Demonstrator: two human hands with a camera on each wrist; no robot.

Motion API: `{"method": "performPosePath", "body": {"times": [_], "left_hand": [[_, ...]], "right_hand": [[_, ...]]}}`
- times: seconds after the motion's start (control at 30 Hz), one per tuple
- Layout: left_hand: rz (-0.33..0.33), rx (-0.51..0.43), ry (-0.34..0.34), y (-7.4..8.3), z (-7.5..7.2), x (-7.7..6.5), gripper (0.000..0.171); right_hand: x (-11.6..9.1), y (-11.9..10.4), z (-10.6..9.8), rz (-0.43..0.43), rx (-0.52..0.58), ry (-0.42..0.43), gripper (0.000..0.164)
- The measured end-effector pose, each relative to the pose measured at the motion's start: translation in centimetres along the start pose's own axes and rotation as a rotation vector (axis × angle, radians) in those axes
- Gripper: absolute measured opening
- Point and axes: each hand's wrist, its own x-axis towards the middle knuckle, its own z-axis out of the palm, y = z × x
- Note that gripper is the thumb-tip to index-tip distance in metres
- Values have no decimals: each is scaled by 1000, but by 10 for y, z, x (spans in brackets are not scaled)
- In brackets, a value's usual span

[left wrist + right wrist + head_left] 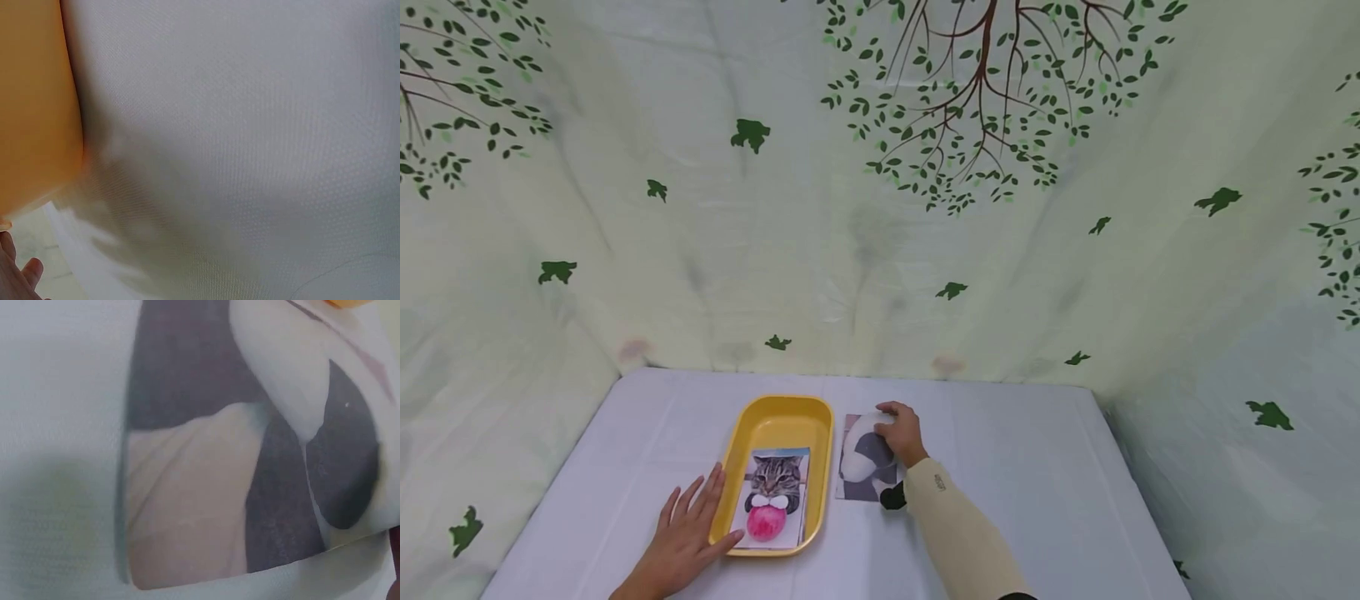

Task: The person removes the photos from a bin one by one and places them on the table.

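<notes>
My left hand (683, 525) lies along the left side of a yellow tray (827, 467), fingers extended against its rim and thumb reaching over the near corner. In the left wrist view only the tray's orange-looking side and a few fingertips show. Inside the tray lies a picture card (767, 500) of a tabby cat with a pink ball. To the right of the tray, my right hand (904, 433) pinches the far right edge of another picture card (859, 458), printed with white and dark grey shapes. This card (187, 500) fills much of the right wrist view.
A white cloth covers the table (1015, 483). Behind and at both sides hangs a pale curtain (820, 250) with printed branches and green leaves. A small black object (892, 497) sits at the right sleeve's cuff.
</notes>
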Motion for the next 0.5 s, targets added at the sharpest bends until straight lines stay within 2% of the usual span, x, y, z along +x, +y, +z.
{"method": "performPosePath", "body": {"times": [0.17,0.3,0.5], "left_hand": [[1,-2,-1,0,-1,1,100],[2,-7,0,0,-1,1,100],[7,-7,2,0,-1,0,100]], "right_hand": [[-4,-7,0,-55,37,46,27],[-11,-25,7,-99,109,5,26],[-26,-55,25,-133,133,-84,22]]}}
